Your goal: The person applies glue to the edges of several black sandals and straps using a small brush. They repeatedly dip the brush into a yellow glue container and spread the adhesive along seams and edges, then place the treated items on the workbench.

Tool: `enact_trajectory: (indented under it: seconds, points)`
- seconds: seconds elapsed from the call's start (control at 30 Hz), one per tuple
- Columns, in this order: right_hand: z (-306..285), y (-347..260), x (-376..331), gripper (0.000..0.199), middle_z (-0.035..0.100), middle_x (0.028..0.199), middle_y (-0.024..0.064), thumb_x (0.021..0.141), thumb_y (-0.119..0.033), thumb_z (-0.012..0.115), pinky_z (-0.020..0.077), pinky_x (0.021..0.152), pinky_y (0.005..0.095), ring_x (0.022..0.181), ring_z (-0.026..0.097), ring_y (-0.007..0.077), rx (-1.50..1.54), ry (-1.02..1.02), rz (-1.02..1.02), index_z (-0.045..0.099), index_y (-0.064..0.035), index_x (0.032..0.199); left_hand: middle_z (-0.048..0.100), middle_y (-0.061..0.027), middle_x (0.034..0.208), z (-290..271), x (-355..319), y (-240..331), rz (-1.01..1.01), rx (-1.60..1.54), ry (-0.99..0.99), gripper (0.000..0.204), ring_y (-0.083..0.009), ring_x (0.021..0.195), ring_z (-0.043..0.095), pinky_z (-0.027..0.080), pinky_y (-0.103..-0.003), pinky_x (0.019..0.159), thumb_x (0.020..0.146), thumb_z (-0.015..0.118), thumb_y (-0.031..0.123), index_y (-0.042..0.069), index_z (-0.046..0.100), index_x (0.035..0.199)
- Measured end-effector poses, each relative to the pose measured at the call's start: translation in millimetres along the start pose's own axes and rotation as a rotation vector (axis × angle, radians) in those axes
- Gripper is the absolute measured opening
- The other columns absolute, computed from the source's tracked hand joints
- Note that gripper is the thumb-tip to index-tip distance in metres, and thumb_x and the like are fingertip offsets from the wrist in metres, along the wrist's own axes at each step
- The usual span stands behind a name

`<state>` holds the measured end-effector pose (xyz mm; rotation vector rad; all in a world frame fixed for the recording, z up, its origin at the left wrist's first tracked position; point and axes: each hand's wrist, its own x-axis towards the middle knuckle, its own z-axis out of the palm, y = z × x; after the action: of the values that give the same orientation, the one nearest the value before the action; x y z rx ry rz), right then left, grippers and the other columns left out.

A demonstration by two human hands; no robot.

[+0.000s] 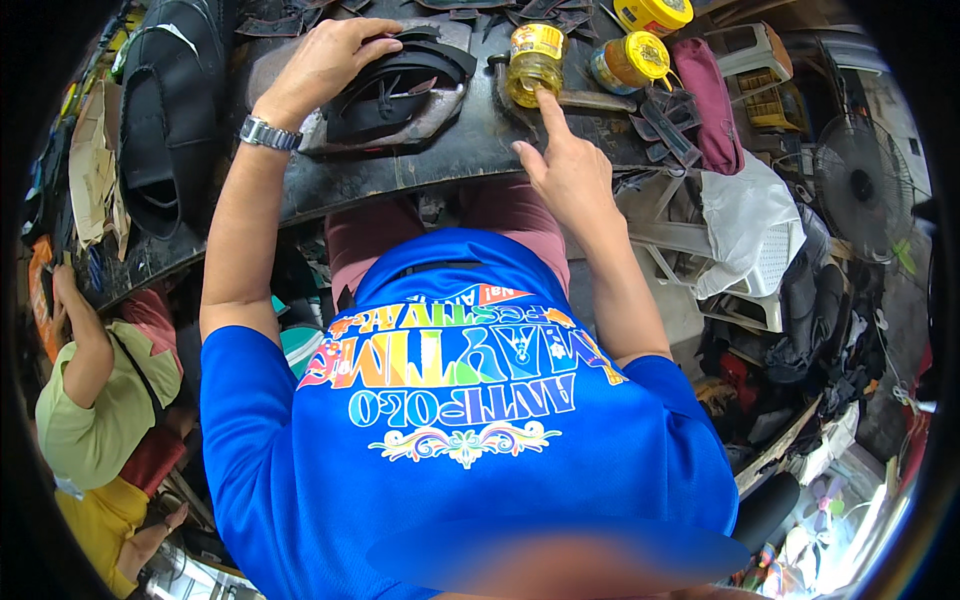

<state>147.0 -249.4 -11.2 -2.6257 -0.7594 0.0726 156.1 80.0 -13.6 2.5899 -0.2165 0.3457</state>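
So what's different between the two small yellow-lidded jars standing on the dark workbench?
The clear glass jar with yellowish liquid stands upright, nearer the person, and the right hand points its index fingertip at the jar's base. The orange-labelled jar with the yellow lid leans on its side, lid facing right, further right, with no hand near it. Both are small, round and capped in yellow. The left hand rests on a black sandal upper.
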Motion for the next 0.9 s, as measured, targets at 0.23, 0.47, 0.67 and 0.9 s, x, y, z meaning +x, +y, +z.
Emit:
enact_trajectory:
  seconds: [0.23,0.47,0.67,0.9]
  points:
    - [7,-8,8,0.071,0.070,0.075,0.0253,0.090,-0.029,0.069,0.0545,0.066,0.0543,0.070,0.069,0.0439,-0.077,-0.017,0.015,0.038,-0.0051,0.149,0.073,-0.0165,0.110,4,4,-14,0.027,0.021,-0.021,0.033,-0.0323,0.097,0.071,0.055,-0.036,0.086,0.097,0.067,0.029,0.006,0.072,0.120]
    - [8,-8,13,0.068,0.070,0.075,0.0241,0.089,-0.028,0.069,0.0552,0.067,0.0542,0.070,0.070,0.0435,-0.091,-0.013,-0.019,0.040,-0.0042,0.146,0.074,-0.0125,0.110,-22,13,14,0.125,0.059,0.303,0.028,-0.0240,0.092,0.070,0.053,-0.031,0.083,0.100,0.064,0.022,0.002,0.071,0.118]
    - [8,-5,4,0.069,0.070,0.076,0.0237,0.089,-0.026,0.069,0.0550,0.066,0.0542,0.071,0.069,0.0441,-0.084,-0.048,-0.042,0.035,-0.0057,0.146,0.065,0.0003,0.083,-39,-12,64,-0.142,-0.893,0.489,0.018,-0.0066,0.072,0.058,0.046,-0.021,0.064,0.095,0.065,0.005,0.001,0.065,0.112]
    - [-25,-5,-7,0.032,0.055,0.069,0.0021,0.087,-0.005,0.069,0.0417,0.055,0.0274,0.058,0.049,0.0095,0.625,0.101,-0.036,0.071,-0.0084,0.119,0.069,0.0008,0.105,19,-59,101,-0.200,-1.232,-0.110,0.026,-0.0047,0.092,0.061,0.051,-0.022,0.083,0.101,0.064,0.017,-0.001,0.068,0.119]
